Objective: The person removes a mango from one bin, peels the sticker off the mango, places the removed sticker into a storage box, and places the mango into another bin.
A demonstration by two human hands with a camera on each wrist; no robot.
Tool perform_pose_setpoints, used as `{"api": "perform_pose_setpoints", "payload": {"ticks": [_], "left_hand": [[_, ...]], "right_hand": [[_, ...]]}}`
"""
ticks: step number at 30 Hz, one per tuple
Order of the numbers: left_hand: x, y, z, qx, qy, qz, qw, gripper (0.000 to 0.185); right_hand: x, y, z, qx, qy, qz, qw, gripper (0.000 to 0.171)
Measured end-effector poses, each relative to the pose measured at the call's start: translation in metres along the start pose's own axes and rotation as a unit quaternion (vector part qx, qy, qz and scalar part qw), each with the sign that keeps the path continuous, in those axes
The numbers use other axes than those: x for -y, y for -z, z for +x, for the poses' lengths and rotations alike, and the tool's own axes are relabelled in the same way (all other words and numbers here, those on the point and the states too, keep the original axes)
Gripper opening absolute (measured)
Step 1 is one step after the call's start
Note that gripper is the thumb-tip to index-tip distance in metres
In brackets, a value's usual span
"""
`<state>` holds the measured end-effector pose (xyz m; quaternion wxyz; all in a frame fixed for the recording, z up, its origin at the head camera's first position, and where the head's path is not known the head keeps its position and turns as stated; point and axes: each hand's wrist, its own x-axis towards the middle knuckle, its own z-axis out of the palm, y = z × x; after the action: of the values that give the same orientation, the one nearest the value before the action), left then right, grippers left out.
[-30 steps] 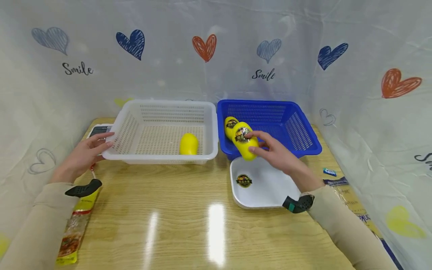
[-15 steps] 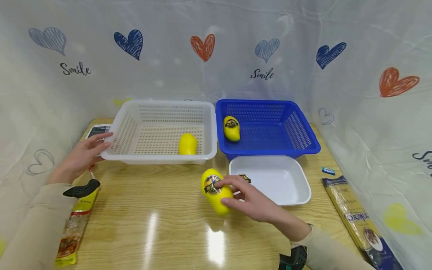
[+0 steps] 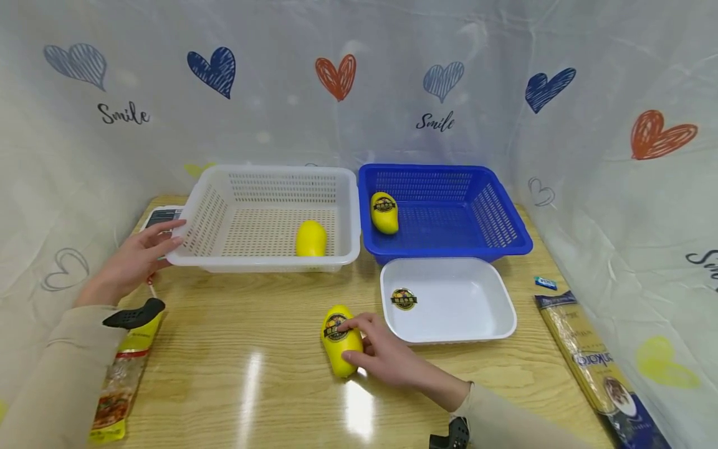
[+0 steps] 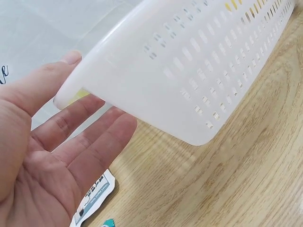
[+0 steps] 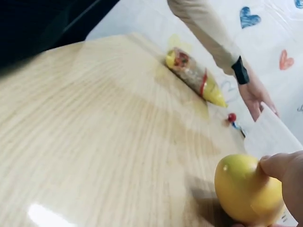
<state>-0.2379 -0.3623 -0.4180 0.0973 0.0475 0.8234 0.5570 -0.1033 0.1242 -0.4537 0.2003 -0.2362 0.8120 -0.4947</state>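
My right hand [image 3: 387, 355] pinches a yellow mango [image 3: 340, 352] with a round black and gold sticker, over the wooden table in front of the baskets. The right wrist view shows the thumb pressed on that mango's [image 5: 244, 189] side. At the left, my left hand [image 3: 131, 259] holds the corner rim of the white basket [image 3: 269, 263]; in the left wrist view its thumb lies at the rim [image 4: 102, 52] and the fingers reach underneath. One mango [image 3: 311, 237], no sticker showing, lies in the white basket. Another, stickered mango [image 3: 384, 213] lies in the blue basket [image 3: 437, 252].
A shallow white tray [image 3: 454, 299] with a similar sticker [image 3: 404, 299] stands before the blue basket. A noodle packet [image 3: 594, 362] and a small blue pack [image 3: 546, 283] lie at the right. A yellow food bag [image 3: 126, 380] lies at the left. Printed curtains surround the table.
My right hand has carried the mango from the front left of the blue basket, leftward and toward me past the white tray. My left hand has stayed at the white basket's rim.
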Motion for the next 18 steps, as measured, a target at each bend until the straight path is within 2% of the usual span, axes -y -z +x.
{"api": "perform_pose_setpoints", "payload": {"ticks": [3, 9, 11, 15, 18], "left_hand": [[-0.001, -0.001, 0.000, 0.000, 0.000, -0.012, 0.9999, 0.055], [-0.001, -0.002, -0.001, -0.001, -0.004, -0.021, 0.9998, 0.054], [-0.001, -0.002, -0.002, 0.000, -0.005, -0.025, 0.9997, 0.053], [-0.002, -0.001, -0.002, -0.001, -0.004, -0.018, 0.9998, 0.053], [-0.003, -0.001, -0.002, -0.003, 0.001, 0.011, 0.9999, 0.055]], "right_hand": [[-0.002, -0.001, 0.007, -0.015, 0.007, -0.006, 1.000, 0.037], [-0.002, -0.004, 0.015, -0.046, 0.019, -0.085, 0.995, 0.042], [-0.002, -0.006, 0.017, -0.054, 0.019, -0.085, 0.995, 0.042], [-0.002, -0.009, 0.019, -0.057, 0.014, -0.053, 0.997, 0.042], [-0.001, -0.011, 0.019, -0.072, 0.016, -0.070, 0.995, 0.041]]}}
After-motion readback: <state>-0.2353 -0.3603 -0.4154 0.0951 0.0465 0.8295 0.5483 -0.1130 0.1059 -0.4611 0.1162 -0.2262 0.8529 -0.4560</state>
